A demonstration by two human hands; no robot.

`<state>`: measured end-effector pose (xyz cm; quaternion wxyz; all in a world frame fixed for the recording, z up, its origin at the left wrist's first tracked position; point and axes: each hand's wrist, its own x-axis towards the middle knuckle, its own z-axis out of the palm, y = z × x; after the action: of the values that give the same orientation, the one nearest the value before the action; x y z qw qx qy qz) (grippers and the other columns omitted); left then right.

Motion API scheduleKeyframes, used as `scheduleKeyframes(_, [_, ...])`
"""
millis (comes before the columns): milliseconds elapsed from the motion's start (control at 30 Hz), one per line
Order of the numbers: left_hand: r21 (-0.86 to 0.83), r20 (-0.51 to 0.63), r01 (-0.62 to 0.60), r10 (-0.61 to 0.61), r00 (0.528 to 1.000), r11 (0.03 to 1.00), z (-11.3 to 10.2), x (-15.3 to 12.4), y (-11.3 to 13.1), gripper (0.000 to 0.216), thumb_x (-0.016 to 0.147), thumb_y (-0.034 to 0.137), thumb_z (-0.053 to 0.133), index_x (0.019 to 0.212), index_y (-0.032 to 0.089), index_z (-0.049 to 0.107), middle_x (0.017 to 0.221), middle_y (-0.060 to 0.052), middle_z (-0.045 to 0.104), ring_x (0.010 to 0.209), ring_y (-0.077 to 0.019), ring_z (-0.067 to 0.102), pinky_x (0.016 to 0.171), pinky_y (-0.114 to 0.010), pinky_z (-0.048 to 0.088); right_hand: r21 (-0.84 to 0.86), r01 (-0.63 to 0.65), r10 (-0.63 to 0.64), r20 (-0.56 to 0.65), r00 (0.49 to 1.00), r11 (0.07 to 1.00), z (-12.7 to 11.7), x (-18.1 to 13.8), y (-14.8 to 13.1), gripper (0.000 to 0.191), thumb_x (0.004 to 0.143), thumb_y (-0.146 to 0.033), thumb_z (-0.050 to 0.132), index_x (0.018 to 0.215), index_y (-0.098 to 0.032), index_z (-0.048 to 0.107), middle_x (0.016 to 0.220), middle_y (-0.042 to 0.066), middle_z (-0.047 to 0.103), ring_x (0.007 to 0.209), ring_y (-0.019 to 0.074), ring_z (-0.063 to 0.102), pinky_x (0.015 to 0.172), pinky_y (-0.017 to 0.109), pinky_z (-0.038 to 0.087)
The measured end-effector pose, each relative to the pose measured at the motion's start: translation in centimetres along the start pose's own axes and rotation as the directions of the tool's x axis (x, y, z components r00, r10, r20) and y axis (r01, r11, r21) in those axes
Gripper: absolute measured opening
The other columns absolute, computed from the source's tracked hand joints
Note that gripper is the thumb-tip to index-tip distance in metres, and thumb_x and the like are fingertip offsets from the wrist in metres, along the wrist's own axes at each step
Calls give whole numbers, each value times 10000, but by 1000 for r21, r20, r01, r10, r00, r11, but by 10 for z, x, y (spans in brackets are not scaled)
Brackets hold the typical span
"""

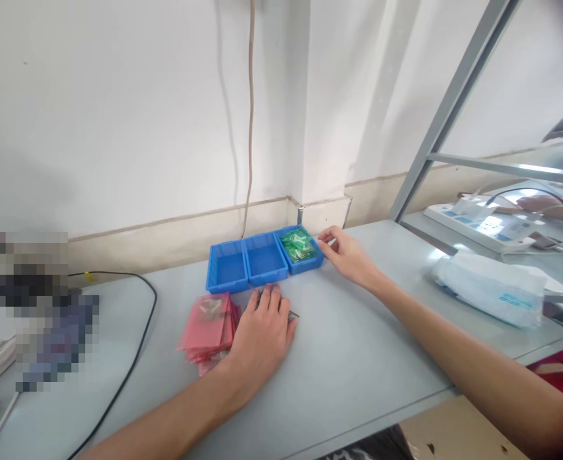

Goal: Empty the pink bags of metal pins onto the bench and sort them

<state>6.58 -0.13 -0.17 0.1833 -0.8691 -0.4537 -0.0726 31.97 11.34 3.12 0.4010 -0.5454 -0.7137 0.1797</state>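
The left hand [262,332] lies flat and palm-down on the counter [358,358], fingers stretched and close together. It covers a thin dark item [293,315] of which only an edge shows at its 1 o'clock. Touching that hand at 9 o'clock is a loose stack of pink bags [209,326]. At its 12 o'clock three blue trays stand in a row against the wall's foot: the left tray [227,267], the middle tray [264,259] and the right tray [308,264], which holds green pieces [298,246]. The right hand [346,254] rests at the right tray's 3 o'clock rim, thumb and forefinger drawn narrow; I cannot tell whether they hold anything. Nothing lies between the hands and the trays. At 3 o'clock of the right hand lies a white packet [492,289], and beyond it, at 2 o'clock, a power strip [482,229] behind a grey metal frame [454,96], with another person's hand [544,204] near it. A black cable [135,358] curves across the counter at 9 o'clock of the bags.
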Motion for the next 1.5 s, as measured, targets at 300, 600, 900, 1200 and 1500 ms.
scheduleKeyframes(300, [89,5,48,-49,999,995,-1,-7,-4,306,1067,171,484,1262,54,689,1405,-268,674,1322,-388,648,1190,-598,425,-44,-14,14,14,1000,999,3,-1,4,174,1009,-393,576,1114,-256,604,1061,46,731,698,187,619,708,360,503])
scheduleKeyframes(600, [64,-58,-288,292,955,956,-4,-12,-5,443,1111,213,434,1522,85,540,1537,-165,612,1335,-293,623,1205,-495,405,-21,-67,68,68,995,998,7,6,20,170,995,-407,590,1021,-245,636,876,31,725,720,211,634,674,334,472])
scheduleKeyframes(900, [53,-46,-238,241,970,970,-11,-16,-18,345,1101,315,512,1350,120,652,1380,-178,691,1315,-322,626,1245,-545,351,15,-102,98,176,979,995,4,11,28,221,997,-429,573,996,-225,657,846,18,709,694,189,629,661,314,474])
scheduleKeyframes(1200, [31,-49,-153,154,987,988,1,-15,-10,517,1139,397,413,1513,74,563,1545,-205,609,1392,-324,612,1211,-519,409,8,-215,206,259,944,976,3,11,30,132,967,-345,576,906,-228,575,715,5,688,671,198,656,619,288,469])
scheduleKeyframes(1500, [56,-75,-101,105,992,993,2,-14,-7,409,1107,295,485,1410,67,640,1446,-216,675,1271,-346,677,1148,-523,462,169,-277,216,310,926,946,-9,10,20,209,915,-383,626,780,-237,560,778,19,648,778,215,641,700,312,535])
